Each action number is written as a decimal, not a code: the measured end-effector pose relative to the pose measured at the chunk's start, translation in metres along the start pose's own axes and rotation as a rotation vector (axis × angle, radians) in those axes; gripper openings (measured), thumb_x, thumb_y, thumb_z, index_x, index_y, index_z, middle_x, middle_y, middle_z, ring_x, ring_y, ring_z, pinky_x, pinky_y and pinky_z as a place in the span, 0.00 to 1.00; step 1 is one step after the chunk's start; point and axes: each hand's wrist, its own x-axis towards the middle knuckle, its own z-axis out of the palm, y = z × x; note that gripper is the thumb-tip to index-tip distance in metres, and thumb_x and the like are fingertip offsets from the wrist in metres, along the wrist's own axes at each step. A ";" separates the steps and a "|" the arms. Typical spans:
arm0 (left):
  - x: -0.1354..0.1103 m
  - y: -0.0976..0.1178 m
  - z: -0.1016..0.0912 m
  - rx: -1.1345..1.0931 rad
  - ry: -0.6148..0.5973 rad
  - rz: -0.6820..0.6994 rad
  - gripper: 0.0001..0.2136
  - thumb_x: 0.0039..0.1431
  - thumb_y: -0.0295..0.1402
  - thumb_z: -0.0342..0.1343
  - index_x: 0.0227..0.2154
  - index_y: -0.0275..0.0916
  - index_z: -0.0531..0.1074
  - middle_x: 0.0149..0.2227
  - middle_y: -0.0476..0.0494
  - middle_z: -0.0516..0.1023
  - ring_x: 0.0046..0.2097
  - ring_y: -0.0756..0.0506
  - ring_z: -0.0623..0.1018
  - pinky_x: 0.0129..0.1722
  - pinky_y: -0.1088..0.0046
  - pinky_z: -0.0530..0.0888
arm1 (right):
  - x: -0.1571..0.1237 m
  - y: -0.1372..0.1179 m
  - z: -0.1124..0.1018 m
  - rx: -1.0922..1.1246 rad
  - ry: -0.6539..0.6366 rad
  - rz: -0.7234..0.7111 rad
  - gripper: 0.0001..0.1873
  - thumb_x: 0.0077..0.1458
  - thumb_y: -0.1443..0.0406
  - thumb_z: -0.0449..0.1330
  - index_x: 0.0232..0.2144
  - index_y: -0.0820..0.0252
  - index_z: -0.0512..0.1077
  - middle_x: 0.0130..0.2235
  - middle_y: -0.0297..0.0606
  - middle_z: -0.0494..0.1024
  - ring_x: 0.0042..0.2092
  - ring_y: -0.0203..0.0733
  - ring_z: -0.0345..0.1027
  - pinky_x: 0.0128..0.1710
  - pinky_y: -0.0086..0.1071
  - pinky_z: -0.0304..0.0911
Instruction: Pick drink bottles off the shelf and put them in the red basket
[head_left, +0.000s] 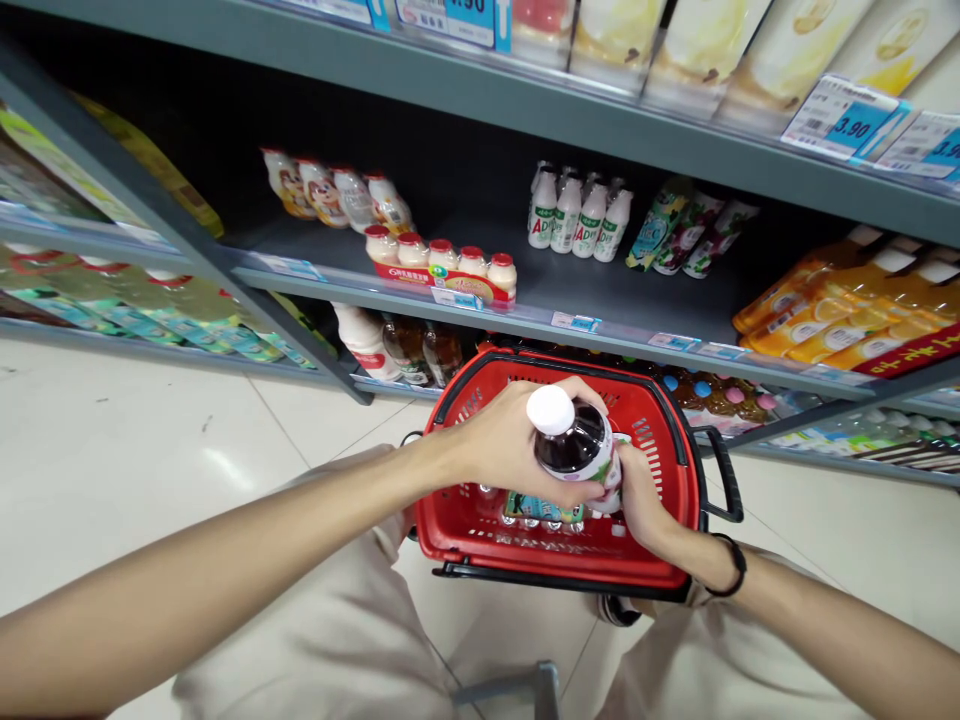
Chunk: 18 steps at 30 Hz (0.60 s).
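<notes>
My left hand (499, 440) is wrapped round the upper part of a dark juice bottle (576, 440) with a white cap and a pale label. The bottle is held over the red shopping basket (435, 535), its cap tilted up towards me. My right hand (643, 495) is closed against the bottle's lower side, with most of its fingers hidden behind it. In the basket, below the hands, lies a blue-green pack of small bottles (544, 508). A small white cap (618, 530) shows under my right hand.
The basket stands between my knees, its black handle (724, 475) out to the right. A grey shelf (465, 210) ahead holds red-capped milk drinks (442, 262), small white bottles (577, 215), dark-labelled bottles (694, 230) and orange juice bottles (847, 300). Tiled floor (150, 430) lies left.
</notes>
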 end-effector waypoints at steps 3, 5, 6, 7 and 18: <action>-0.001 -0.002 -0.002 0.012 -0.009 0.002 0.29 0.44 0.41 0.72 0.49 0.39 0.71 0.42 0.46 0.83 0.40 0.45 0.81 0.43 0.70 0.76 | -0.001 -0.013 0.003 -0.053 0.070 -0.073 0.18 0.53 0.53 0.54 0.18 0.54 0.57 0.22 0.33 0.60 0.29 0.41 0.56 0.31 0.34 0.58; -0.002 -0.004 -0.003 0.030 -0.009 0.003 0.30 0.44 0.41 0.72 0.50 0.39 0.72 0.43 0.46 0.82 0.41 0.45 0.81 0.44 0.69 0.76 | -0.001 -0.019 0.005 -0.043 0.060 -0.082 0.17 0.54 0.53 0.54 0.19 0.55 0.61 0.23 0.33 0.62 0.29 0.41 0.56 0.30 0.34 0.58; -0.002 -0.004 -0.003 0.042 -0.009 0.000 0.30 0.43 0.41 0.72 0.50 0.40 0.72 0.43 0.47 0.82 0.41 0.45 0.81 0.44 0.70 0.76 | 0.000 -0.020 0.006 -0.036 0.057 -0.082 0.17 0.54 0.53 0.54 0.20 0.55 0.64 0.23 0.34 0.64 0.29 0.41 0.57 0.30 0.34 0.58; -0.002 -0.005 -0.004 0.052 -0.009 -0.005 0.30 0.43 0.41 0.72 0.50 0.40 0.72 0.42 0.47 0.82 0.40 0.45 0.81 0.44 0.70 0.76 | 0.000 -0.021 0.006 -0.030 0.054 -0.079 0.16 0.54 0.53 0.54 0.21 0.56 0.66 0.24 0.34 0.66 0.29 0.41 0.58 0.30 0.33 0.58; -0.001 0.000 -0.012 0.122 -0.034 0.018 0.30 0.45 0.43 0.73 0.51 0.40 0.72 0.44 0.47 0.82 0.42 0.45 0.81 0.45 0.71 0.75 | 0.010 -0.030 -0.007 -0.057 0.075 -0.175 0.18 0.61 0.53 0.56 0.38 0.58 0.79 0.41 0.40 0.81 0.44 0.47 0.72 0.46 0.36 0.63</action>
